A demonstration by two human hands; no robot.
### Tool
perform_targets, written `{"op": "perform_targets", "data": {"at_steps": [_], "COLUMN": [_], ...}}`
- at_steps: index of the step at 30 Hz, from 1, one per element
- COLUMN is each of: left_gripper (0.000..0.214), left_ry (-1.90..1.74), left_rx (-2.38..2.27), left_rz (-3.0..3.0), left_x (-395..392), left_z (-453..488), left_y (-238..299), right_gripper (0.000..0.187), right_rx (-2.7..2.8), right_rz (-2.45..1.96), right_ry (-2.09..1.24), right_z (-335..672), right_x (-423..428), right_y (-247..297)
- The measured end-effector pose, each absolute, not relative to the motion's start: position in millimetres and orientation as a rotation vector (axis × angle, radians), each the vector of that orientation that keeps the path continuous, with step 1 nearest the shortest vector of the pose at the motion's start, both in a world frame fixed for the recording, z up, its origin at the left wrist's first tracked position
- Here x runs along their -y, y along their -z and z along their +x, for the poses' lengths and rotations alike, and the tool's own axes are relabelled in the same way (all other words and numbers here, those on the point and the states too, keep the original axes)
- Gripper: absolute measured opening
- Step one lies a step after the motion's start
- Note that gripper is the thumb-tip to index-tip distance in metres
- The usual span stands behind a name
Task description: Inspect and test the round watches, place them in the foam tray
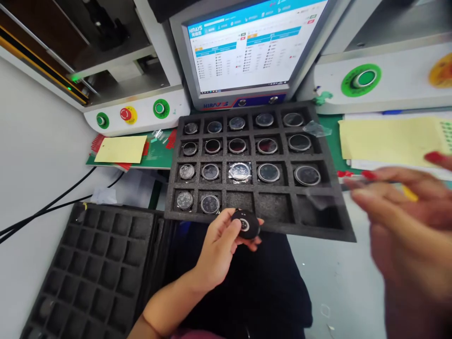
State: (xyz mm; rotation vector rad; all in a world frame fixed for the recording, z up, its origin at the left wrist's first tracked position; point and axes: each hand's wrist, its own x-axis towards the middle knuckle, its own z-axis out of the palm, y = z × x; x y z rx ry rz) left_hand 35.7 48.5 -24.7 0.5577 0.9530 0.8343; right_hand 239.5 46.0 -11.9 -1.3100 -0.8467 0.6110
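Note:
My left hand is closed around a black round smartwatch body. The back of the watch faces up, with a pale ring and a dark sensor window at its centre. It is held just over the front edge of a black foam tray. Round watch bodies fill most of the tray's compartments, their glass faces up. My right hand is smeared by motion at the right of the tray. Its fingertips pinch what looks like a thin clear film, which reaches out over the tray's right front compartment.
Behind the tray stands a monitor, with machine panels bearing green and red buttons on both sides. Yellow paper lies at right, another yellow sheet at left. A second foam tray sits lower left near black cables.

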Motion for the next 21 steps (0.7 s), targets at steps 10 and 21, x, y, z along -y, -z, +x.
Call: {"op": "perform_targets", "data": {"at_steps": [10,21], "left_gripper": [0.042,0.032], "left_ry": [-0.866,-0.841], "left_rx": [-0.869,-0.938], "left_rz": [0.826,0.998], "left_x": [-34.5,-25.3], "left_z": [35.6,29.9], "left_y": [26.4,31.2], "right_gripper": [0.040,0.048], "right_rx": [0.444,0.600], "right_rz": [-1.001,-1.143], "right_ry": [-1.066,-0.849], "right_z": [147.7,141.0], "right_x": [-5.9,0.1], "right_y": [30.7,33.1]}}
